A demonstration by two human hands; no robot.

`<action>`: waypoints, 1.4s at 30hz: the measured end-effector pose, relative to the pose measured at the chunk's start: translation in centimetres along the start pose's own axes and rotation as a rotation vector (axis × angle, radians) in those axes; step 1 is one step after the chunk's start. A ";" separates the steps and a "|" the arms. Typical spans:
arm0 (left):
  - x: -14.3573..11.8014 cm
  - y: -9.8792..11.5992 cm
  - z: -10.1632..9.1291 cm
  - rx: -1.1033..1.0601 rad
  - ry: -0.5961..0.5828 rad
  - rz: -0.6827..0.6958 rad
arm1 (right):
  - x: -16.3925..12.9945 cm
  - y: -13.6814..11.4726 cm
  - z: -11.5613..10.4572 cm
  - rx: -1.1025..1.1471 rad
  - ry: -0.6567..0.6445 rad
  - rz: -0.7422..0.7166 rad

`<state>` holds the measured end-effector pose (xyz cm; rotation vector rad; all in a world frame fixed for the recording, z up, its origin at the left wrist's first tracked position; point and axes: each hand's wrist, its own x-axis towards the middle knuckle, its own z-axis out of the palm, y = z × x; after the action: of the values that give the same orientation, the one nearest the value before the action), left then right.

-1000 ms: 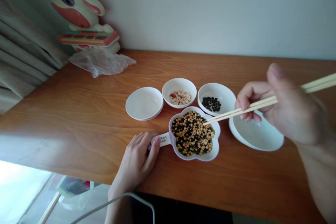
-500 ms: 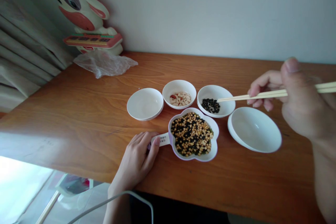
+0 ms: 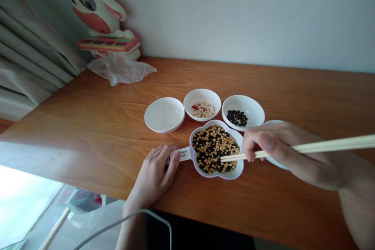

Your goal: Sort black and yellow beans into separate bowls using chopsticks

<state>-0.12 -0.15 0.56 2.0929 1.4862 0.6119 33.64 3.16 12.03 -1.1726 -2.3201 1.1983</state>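
My left hand (image 3: pixel 156 170) is closed on the short handle of a flower-shaped white dish (image 3: pixel 239 172) with a lilac rim, resting on the table. Mixed black and yellow beans (image 3: pixel 215 146) fill it. In my right hand (image 3: pixel 281 148) is a pair of chopsticks (image 3: pixel 331 145); their tips touch the beans in the dish. Behind the dish stand a white bowl of black beans (image 3: pixel 237 118) and a white bowl of pale, peanut-like pieces (image 3: pixel 202 110) with a red one among them. My right hand partly hides another white bowl (image 3: pixel 277 162).
An empty white bowl (image 3: pixel 164 115) stands left of the others on the wooden table (image 3: pixel 96 133). At the back left are a crumpled clear plastic bag (image 3: pixel 123 71) and a cow-shaped toy keyboard (image 3: pixel 109 45) against the wall. A grey cable (image 3: pixel 125 216) crosses my left forearm.
My right hand has moved left and toward me, carrying the chopstick tips from the black-bean bowl to the flower-shaped dish. My left hand keeps its hold on the handle.
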 end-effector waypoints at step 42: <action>0.1 0.0 0.0 0.029 0.016 0.011 | 1.8 -0.6 1.8 0.043 -0.117 -0.193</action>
<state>-0.11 -0.10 0.59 2.1240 1.5019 0.6162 31.20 3.41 11.17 -0.8623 -2.4137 1.2692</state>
